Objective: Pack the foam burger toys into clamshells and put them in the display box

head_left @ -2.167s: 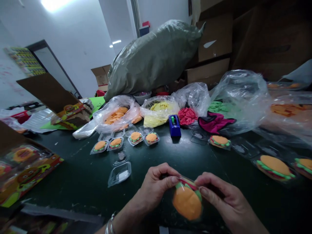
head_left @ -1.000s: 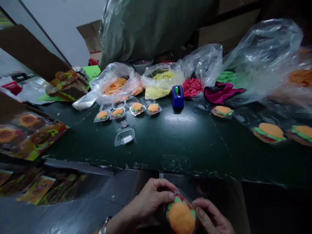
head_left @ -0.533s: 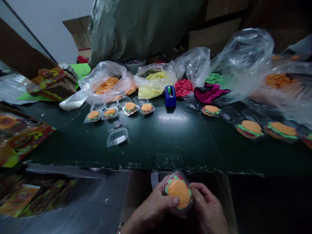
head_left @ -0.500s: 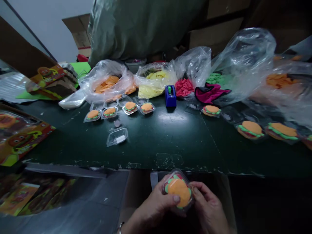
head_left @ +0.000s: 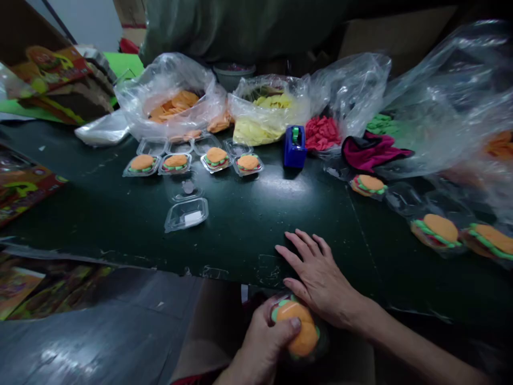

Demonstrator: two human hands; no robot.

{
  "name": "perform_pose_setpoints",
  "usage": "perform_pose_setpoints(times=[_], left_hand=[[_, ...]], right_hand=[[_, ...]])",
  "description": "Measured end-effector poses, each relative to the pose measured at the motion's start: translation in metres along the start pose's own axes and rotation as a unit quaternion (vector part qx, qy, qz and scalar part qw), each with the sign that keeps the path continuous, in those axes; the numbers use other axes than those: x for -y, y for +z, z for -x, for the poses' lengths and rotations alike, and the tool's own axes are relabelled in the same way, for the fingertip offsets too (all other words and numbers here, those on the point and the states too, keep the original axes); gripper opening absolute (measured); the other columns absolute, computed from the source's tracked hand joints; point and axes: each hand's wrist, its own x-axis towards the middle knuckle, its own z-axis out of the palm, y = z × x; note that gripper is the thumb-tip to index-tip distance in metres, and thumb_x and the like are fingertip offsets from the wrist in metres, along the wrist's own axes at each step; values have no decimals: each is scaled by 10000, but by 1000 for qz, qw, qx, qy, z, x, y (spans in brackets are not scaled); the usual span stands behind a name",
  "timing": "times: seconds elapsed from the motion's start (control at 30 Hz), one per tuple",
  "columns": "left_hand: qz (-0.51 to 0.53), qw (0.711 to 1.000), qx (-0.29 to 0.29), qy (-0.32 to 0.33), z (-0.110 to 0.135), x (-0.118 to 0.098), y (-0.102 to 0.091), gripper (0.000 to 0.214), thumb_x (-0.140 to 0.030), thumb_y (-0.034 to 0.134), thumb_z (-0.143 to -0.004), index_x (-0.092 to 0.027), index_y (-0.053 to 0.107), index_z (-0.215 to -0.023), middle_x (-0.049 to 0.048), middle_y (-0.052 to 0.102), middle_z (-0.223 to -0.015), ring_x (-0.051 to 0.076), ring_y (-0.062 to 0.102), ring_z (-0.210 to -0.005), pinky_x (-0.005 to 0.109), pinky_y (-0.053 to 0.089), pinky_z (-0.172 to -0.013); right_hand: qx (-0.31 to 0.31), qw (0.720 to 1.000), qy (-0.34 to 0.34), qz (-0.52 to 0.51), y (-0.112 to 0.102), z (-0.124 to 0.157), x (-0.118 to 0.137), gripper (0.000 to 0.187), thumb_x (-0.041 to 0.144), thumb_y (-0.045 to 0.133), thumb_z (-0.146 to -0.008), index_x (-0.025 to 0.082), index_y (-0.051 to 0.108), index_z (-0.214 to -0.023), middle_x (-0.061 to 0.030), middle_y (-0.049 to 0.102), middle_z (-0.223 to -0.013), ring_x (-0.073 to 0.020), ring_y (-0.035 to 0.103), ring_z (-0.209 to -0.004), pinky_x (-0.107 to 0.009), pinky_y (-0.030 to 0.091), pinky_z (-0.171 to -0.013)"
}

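Left hand [head_left: 262,342] grip clamped on packed burger toy [head_left: 295,332], below desk [head_left: 248,224] edge; right hand [head_left: 320,278] flat, fingers apart, on desk just above toy; empty clear clamshell [head_left: 186,214] and blue tape dispenser [head_left: 294,148] beyond toy, nothing between.

Two bare forearms enter from the bottom edge, both sleeveless as far as the frame shows. The left hand [head_left: 262,345] and right hand [head_left: 318,278] wear no gloves or rings.

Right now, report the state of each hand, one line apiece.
Left hand: closed around the packed toy burger below the table edge.
Right hand: open, holding nothing, palm down with fingers spread on the dark green table.
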Motion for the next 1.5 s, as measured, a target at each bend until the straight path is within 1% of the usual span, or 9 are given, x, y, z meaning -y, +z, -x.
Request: perform_pose_setpoints(times=[0.13, 0.37, 0.57, 0.8, 0.93, 1.03, 1.2, 1.3, 1.5], left_hand=[[-16, 999, 16, 34, -7, 1, -5, 580, -372, 838, -613, -84, 633, -1072, 103, 682, -907, 143, 589, -726, 250, 491, -703], [-72, 997, 1, 28, -13, 9, -15, 613, -451, 824, -584, -108, 658, -1064, 105, 699, -964, 210, 625, -827, 270, 495, -753], [-66, 997, 38, 32, -22, 16, -22, 545, -478, 815, -567, -95, 695, -936, 82, 691, -825, 175, 585, -700, 246, 476, -650], [51, 991, 114, 56, -24, 17, -25, 564, -385, 848, -577, -95, 677, -1029, 98, 683, -861, 161, 603, -709, 265, 479, -688], [78, 990, 60, 101, -9, 11, -32, 542, -362, 847, -575, -102, 672, -1017, 87, 677, -827, 179, 617, -713, 281, 482, -694], [83, 993, -2, 80, 2, 3, -32, 472, -335, 829, -589, -109, 668, -971, 77, 671, -806, 174, 611, -688, 284, 486, -676], [72, 996, -40, 25, 4, -3, -17, 491, -346, 830, -552, -110, 648, -943, 89, 670, -835, 187, 615, -680, 287, 490, -634], [54, 997, -34, 51, -3, 4, -14, 487, -360, 831, -573, -100, 650, -943, 92, 672, -833, 188, 620, -711, 287, 495, -683], [28, 996, -57, 70, -13, 19, -23, 615, -464, 859, -519, -111, 659, -981, 75, 677, -816, 159, 582, -679, 256, 486, -650]], right_hand=[[55, 996, -65, 30, -2, -2, -6, 516, 297, 532, -904, 258, 409, -1403, -179, 344, -1500, -363, 242, -1397, -647, 219, -1069], [76, 993, -65, 54, -6, -3, -2, 580, 208, 507, -860, 244, 372, -1423, -181, 327, -1505, -384, 203, -1402, -685, 203, -1050], [76, 992, -76, 68, -6, -3, -2, 670, 149, 517, -784, 211, 354, -1431, -213, 299, -1508, -418, 147, -1409, -718, 193, -1026], [47, 995, -62, 62, -3, -4, 4, 555, 143, 513, -832, 231, 455, -1376, -171, 411, -1467, -367, 312, -1370, -661, 295, -1031], [-38, 997, -71, -17, -3, -16, 14, 413, 239, 488, -910, 184, 512, -1319, -164, 546, -1344, -300, 453, -1273, -556, 378, -1026], [-67, 993, -81, -56, 2, -29, 20, 346, 266, 493, -919, 161, 576, -1238, -165, 600, -1259, -297, 490, -1217, -537, 388, -1010], [8, 994, -99, -40, 4, -44, 23, 404, 319, 550, -897, 186, 552, -1278, -156, 498, -1384, -323, 397, -1294, -569, 307, -1050], [51, 992, -112, -10, 1, -45, 21, 502, 342, 576, -880, 223, 475, -1358, -144, 422, -1459, -331, 315, -1355, -588, 243, -1078], [76, 991, -113, 14, -1, -45, 18, 476, 232, 492, -905, 251, 444, -1378, -126, 381, -1492, -318, 274, -1377, -590, 226, -1081]])
